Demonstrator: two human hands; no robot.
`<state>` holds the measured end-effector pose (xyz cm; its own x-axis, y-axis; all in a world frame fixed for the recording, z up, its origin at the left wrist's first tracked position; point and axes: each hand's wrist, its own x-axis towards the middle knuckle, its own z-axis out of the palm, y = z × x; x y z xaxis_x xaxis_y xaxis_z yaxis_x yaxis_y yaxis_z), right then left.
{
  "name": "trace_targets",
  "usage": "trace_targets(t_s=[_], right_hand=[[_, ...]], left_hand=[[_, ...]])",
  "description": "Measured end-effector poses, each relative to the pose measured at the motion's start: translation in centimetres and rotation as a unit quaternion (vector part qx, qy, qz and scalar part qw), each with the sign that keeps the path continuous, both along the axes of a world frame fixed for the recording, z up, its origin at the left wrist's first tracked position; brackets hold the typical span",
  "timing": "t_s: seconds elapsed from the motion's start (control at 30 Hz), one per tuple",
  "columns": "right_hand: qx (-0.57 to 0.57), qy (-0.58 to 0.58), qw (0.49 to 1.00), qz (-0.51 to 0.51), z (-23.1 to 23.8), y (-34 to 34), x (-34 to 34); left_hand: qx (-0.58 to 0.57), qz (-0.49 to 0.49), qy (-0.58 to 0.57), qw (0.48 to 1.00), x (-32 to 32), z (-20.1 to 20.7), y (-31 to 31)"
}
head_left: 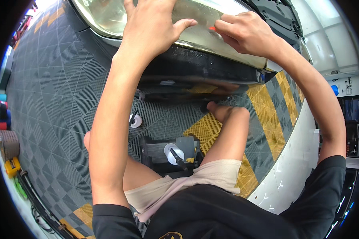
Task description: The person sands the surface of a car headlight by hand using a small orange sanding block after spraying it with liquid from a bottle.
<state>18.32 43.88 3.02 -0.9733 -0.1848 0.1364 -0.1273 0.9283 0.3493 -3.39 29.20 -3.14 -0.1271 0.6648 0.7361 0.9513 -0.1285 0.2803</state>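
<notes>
While my left hand (pixel 152 27) spreads wide over the cloudy, curved headlight (pixel 199 42), my right hand (pixel 246 32) pinches a small orange-red piece (pixel 212 28) at its surface. Below, a white spray bottle (pixel 137 122) stands on ridged floor tiles (pixel 64 107), another (pixel 169 157) between my legs, contents indiscernible.

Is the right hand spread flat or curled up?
Curled up: the right hand has bent fingers, an orange tip poking out.

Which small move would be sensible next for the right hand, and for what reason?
Perhaps the right hand should move the small orange-red item lightly along the headlight lens: it pinches this item close to the lens, which looks hazy, and the left hand is spread over the lens nearby.
</notes>
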Motion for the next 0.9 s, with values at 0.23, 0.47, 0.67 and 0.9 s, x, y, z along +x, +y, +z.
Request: trace_targets(t_s=[0.23, 0.47, 0.67, 0.9], right_hand=[[-0.019, -0.02, 0.999, -0.031, 0.2, -0.4, -0.1], [0.014, -0.053, 0.998, -0.023, 0.6, -0.1, -0.3], [-0.056, -0.058, 0.995, -0.059, 1.9, -0.7, -0.2], [-0.245, 0.166, 0.947, -0.12, 1.3, -4.4, 1.3]], left_hand=[[0.011, -0.01, -0.003, 1.0, -0.1, -0.2, -0.4], [0.004, -0.026, -0.022, 0.999, -0.2, 0.0, -0.2], [-0.014, 0.008, -0.009, 1.0, -0.1, -0.2, 0.1], [-0.017, 0.0, -0.022, 1.0, -0.2, -0.3, -0.2]])
